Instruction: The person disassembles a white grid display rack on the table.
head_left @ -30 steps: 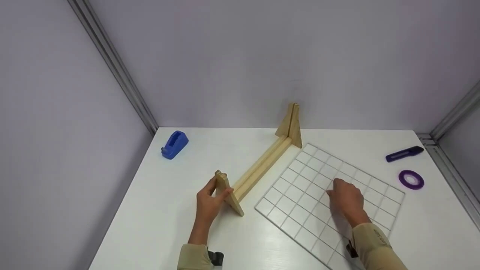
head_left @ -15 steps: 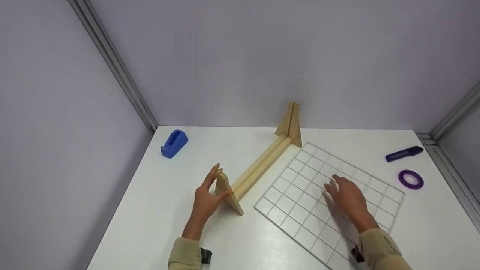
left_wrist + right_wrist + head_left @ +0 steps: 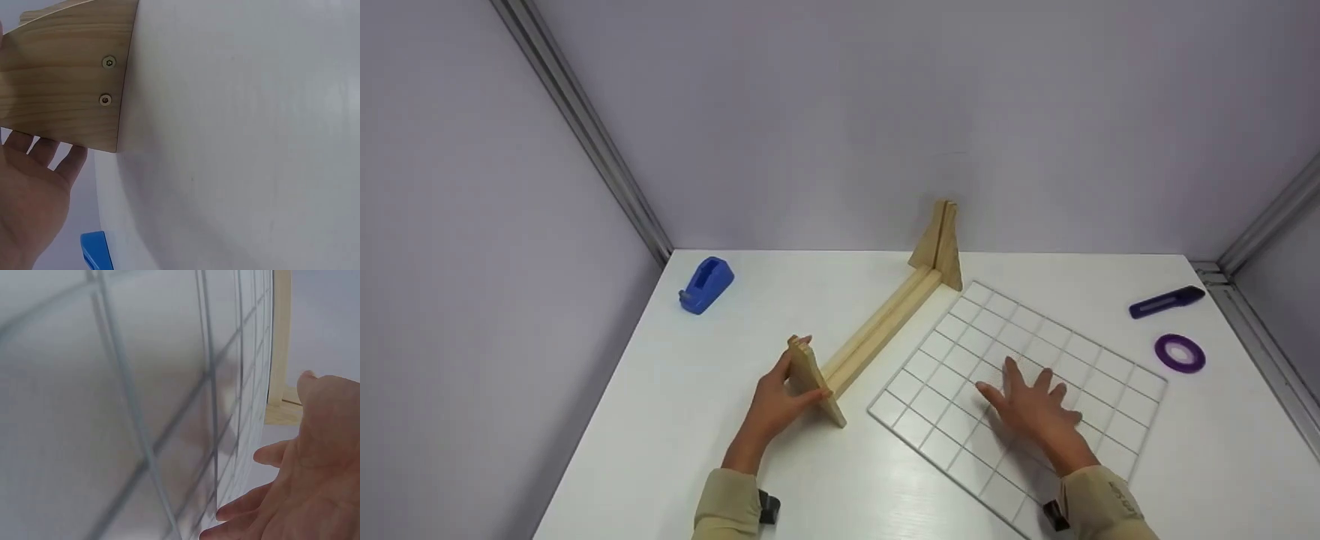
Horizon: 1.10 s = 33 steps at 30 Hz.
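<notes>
A wooden stand, two upright end boards joined by a long grooved rail (image 3: pixel 885 330), lies diagonally on the table. My left hand (image 3: pixel 772 405) grips its near end board (image 3: pixel 816 382), thumb on the right edge and fingers on the far side. Two screw heads (image 3: pixel 108 62) show on that board in the left wrist view. The far end board (image 3: pixel 947 244) stands close to the back wall. To the right, a white wire grid panel (image 3: pixel 922 346) lies flat. Over its middle is my right hand (image 3: pixel 1031 409), fingers spread; whether the fingertips touch the wires, I cannot tell.
A blue tape dispenser (image 3: pixel 706 286) sits at the back left. At the right are a dark box cutter (image 3: pixel 1167 302) and a purple ring (image 3: pixel 1162 352), like a tape roll. Walls bound the white table (image 3: pixel 660 450) at the back and sides.
My right hand has gone from curled to spread fingers and shifted slightly left over the grid panel. The left hand's fingers lifted briefly, then closed round the end board again. The stand has stayed put.
</notes>
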### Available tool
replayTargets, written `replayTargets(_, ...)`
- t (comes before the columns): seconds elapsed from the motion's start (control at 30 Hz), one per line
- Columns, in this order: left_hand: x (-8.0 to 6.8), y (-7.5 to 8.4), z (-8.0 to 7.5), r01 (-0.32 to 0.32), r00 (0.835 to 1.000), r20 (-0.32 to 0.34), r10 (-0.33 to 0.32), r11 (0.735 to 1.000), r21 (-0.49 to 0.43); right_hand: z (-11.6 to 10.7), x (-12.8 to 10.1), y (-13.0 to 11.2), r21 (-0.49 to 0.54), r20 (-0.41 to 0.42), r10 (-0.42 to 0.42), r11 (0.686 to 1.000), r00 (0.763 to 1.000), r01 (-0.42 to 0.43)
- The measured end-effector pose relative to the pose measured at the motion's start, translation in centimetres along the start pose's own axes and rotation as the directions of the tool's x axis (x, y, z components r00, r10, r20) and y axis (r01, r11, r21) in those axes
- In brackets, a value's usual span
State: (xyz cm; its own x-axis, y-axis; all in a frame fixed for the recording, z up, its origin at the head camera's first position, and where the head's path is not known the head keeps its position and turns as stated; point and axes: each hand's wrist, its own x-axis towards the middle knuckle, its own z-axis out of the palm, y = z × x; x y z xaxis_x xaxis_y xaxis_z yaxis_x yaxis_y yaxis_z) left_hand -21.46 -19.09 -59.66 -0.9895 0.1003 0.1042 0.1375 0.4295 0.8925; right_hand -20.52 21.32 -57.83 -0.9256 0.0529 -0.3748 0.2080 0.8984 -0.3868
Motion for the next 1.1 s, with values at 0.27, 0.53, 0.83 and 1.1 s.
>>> replayTargets(0.27,-0.7,0.2,0.7,0.066,0.996,-0.064,-0.066,0.998,-0.002,2.1,0.1,0.0,-0.074,-0.027,-0.039,0.997,0.999,0.036)
replayTargets(0.53,-1.8,0.4,1.1,0.1,0.989,-0.108,-0.101,0.995,-0.007,2.3,0.7,0.0,-0.07,-0.062,-0.091,0.994,0.994,0.087)
replayTargets(0.83,-3.7,0.7,2.2,0.061,0.98,-0.192,-0.054,0.998,0.028,2.2,1.1,0.5,-0.06,-0.056,-0.166,0.985,0.985,0.162)
replayTargets(1.1,-4.8,0.8,2.9,0.078,0.966,-0.249,-0.064,0.996,0.045,1.9,1.5,1.1,-0.054,-0.05,-0.221,0.974,0.974,0.218)
